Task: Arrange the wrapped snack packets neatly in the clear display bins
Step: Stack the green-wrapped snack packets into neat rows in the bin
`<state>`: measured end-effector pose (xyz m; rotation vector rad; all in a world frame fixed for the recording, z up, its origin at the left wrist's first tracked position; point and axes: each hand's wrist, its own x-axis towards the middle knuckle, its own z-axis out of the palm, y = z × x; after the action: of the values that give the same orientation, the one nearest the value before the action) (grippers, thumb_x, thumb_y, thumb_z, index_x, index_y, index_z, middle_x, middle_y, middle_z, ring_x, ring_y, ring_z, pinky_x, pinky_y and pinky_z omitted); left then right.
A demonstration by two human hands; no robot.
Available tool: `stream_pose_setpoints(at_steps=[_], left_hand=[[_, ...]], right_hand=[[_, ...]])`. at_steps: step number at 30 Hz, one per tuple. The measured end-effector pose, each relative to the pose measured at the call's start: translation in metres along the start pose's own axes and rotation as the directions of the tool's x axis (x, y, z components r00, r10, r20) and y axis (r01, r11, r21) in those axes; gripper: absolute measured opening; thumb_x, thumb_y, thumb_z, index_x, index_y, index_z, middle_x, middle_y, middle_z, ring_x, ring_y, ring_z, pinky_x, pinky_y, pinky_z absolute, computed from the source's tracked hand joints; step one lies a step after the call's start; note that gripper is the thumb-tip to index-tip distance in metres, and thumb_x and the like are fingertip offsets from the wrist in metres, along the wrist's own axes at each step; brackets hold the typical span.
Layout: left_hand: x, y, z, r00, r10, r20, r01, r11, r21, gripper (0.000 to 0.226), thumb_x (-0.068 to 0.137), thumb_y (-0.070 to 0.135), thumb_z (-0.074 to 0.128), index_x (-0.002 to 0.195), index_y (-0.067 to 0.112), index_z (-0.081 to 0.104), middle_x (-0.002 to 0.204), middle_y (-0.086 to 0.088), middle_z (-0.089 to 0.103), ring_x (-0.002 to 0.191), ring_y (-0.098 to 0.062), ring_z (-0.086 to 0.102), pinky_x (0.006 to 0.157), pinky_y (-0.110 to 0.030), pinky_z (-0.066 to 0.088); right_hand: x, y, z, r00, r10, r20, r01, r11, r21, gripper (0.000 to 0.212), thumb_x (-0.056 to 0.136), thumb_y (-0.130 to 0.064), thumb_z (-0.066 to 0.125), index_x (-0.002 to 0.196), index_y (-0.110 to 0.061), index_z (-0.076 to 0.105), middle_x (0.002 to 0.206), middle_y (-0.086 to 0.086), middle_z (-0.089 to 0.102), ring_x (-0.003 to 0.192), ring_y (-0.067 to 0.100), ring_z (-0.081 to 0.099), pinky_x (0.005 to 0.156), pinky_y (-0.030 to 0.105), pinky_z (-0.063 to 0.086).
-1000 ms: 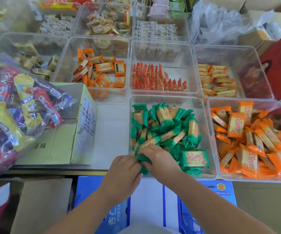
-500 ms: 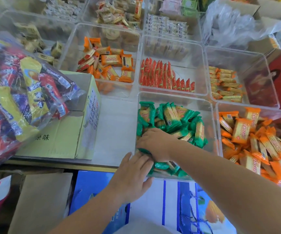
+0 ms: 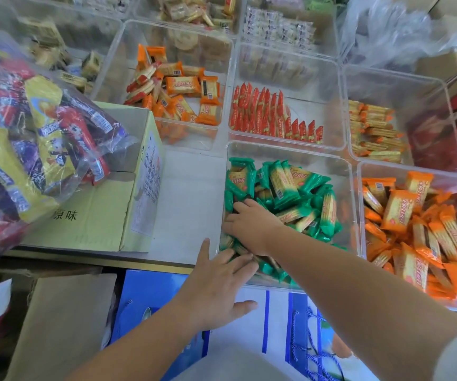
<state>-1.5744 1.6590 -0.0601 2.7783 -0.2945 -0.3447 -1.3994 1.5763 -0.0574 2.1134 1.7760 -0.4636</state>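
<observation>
Here left hand point(image 3: 216, 281) and right hand point(image 3: 252, 226) touch one green-packet bin point(image 3: 290, 150).

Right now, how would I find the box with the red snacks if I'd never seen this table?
Find the clear bin of green packets where the right hand reaches in. The bin directly behind it holds the red packets. Unlike its neighbours, its packets stand upright in tidy rows; the orange packets to its left lie in a jumble.
</observation>
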Motion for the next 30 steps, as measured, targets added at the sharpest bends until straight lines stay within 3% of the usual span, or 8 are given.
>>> stream_pose_setpoints(at_steps=[5,12,17,19,22,24,28,30], left_hand=[[0.011,0.009,-0.002,0.996,-0.029,0.085,0.027,0.999,0.017,0.079,0.09,0.076,0.027,0.156,0.043,-0.001,0.143,0.003,0.042,0.126,-0.025,0.041,0.113,-0.073,0.004],[0.015,0.014,-0.001,0.99,-0.115,0.083,0.105,0.988,0.113,0.074,0.095,0.066,0.037,0.154,0.022,0.027,0.156,-0.007,0.024,0.135,-0.031,0.033,0.115,-0.069,0.006],[0.018,0.011,-0.005,0.99,-0.055,0.133,0.031,0.984,0.174,0.076,0.095,0.068,0.034,0.153,0.02,0.027,0.166,-0.004,0.018,0.152,-0.03,0.013,0.111,-0.073,-0.008],[0.02,0.007,-0.007,0.991,-0.048,0.124,0.026,0.984,0.177,0.074,0.094,0.067,0.038,0.15,0.02,0.028,0.158,-0.005,0.033,0.151,-0.029,0.019,0.111,-0.072,-0.011],[0.022,0.004,-0.009,0.992,-0.059,0.115,0.039,0.985,0.169,0.081,0.092,0.069,0.042,0.154,0.023,0.016,0.149,-0.003,0.039,0.142,-0.027,0.031,0.113,-0.069,-0.009],[0.024,0.004,-0.009,0.99,-0.057,0.126,0.034,0.983,0.18,0.087,0.092,0.071,0.041,0.158,0.025,0.006,0.148,-0.003,0.036,0.138,-0.027,0.034,0.116,-0.066,-0.003],[0.024,0.003,-0.008,0.994,-0.045,0.095,0.028,0.984,0.173,0.079,0.09,0.069,0.045,0.154,0.029,0.021,0.148,-0.003,0.035,0.134,-0.026,0.036,0.116,-0.062,0.005],[0.021,0.002,-0.006,0.996,-0.024,0.082,0.01,0.985,0.173,0.071,0.089,0.065,0.049,0.149,0.03,0.031,0.147,-0.003,0.036,0.133,-0.027,0.036,0.115,-0.063,0.008]], right_hand=[[-0.003,0.006,-0.011,0.998,0.061,-0.035,-0.059,0.996,0.068,0.035,0.088,-0.019,0.06,0.122,-0.023,0.053,0.106,-0.003,0.067,0.096,0.026,0.06,0.094,0.043,0.044],[-0.044,0.026,-0.055,0.953,0.229,-0.201,-0.189,0.962,0.198,0.038,0.078,-0.024,0.072,0.111,-0.022,0.052,0.077,-0.005,0.052,0.07,0.021,0.054,0.062,0.032,0.044],[-0.107,0.054,-0.057,0.664,0.591,-0.458,-0.508,0.806,0.303,0.053,0.063,-0.028,0.086,0.108,-0.025,0.058,0.08,-0.006,0.066,0.068,0.019,0.06,0.062,0.026,0.044],[-0.125,0.065,-0.048,0.622,0.704,-0.342,-0.615,0.71,0.344,0.06,0.072,-0.034,0.082,0.121,-0.026,0.049,0.097,-0.001,0.068,0.089,0.026,0.065,0.075,0.037,0.052],[-0.137,0.066,-0.03,0.673,0.739,-0.025,-0.717,0.66,0.226,0.087,0.078,-0.064,0.069,0.148,-0.035,0.024,0.142,0.005,0.05,0.135,0.032,0.043,0.11,0.055,0.035],[-0.136,0.054,-0.026,0.7,0.714,0.004,-0.696,0.682,0.224,0.089,0.08,-0.072,0.061,0.152,-0.038,0.02,0.155,0.003,0.034,0.147,0.032,0.024,0.118,0.057,0.018],[-0.111,0.017,-0.032,0.803,0.547,-0.235,-0.345,0.749,0.565,0.048,0.094,-0.036,0.063,0.14,-0.03,0.052,0.14,-0.003,0.056,0.133,0.02,0.047,0.115,0.04,0.031],[-0.086,-0.002,-0.039,0.898,0.399,-0.184,-0.172,0.704,0.689,0.036,0.097,-0.023,0.058,0.133,-0.023,0.062,0.132,-0.002,0.064,0.123,0.017,0.055,0.107,0.035,0.045]])
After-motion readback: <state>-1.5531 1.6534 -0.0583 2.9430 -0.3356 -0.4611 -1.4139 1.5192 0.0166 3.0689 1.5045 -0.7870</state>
